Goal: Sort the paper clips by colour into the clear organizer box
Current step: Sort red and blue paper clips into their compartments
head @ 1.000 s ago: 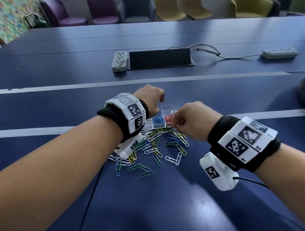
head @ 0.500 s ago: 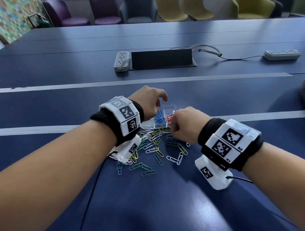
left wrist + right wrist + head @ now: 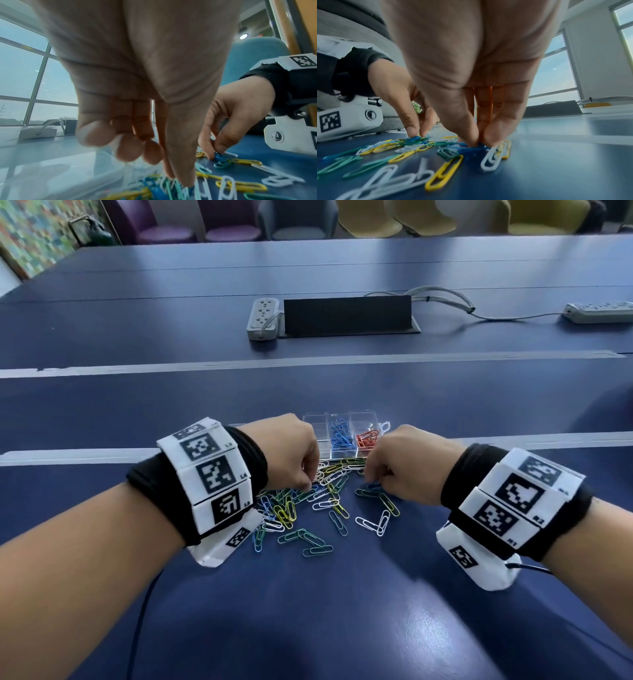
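My right hand [image 3: 404, 465] is down on the pile with thumb and fingertips [image 3: 494, 134] pinched together on a blue clip [image 3: 471, 146] that's lying flat on the desk. The clip sits right under the tips, at the right end of the pile, with a white clip [image 3: 491, 159] just beside it and a yellow one tucked against that.

My left hand [image 3: 287, 455] is doing about the same thing on the other side. Thumb and index finger come together at the tips on a blue clip [image 3: 413, 139] in the thick part of the heap, and the other three fingers [image 3: 130, 150] are curled up off the desk. From the left wrist view it's blurry down there, so I can't say exactly how firmly I've got that one.

Between and below my hands is the loose pile of paper clips [image 3: 318, 505], white, yellow, green and blue all jumbled, spreading toward my edge of the desk [image 3: 342, 628].

The clear organizer box [image 3: 315, 428] is just past the pile on the far side, sitting between my knuckles. Its middle compartment has blue clips [image 3: 340, 436], and the one to the right has red clips [image 3: 366, 438].

Further back toward the middle of the desk there's a black cable hatch [image 3: 347, 314] with a power strip [image 3: 262, 318] right next to it.
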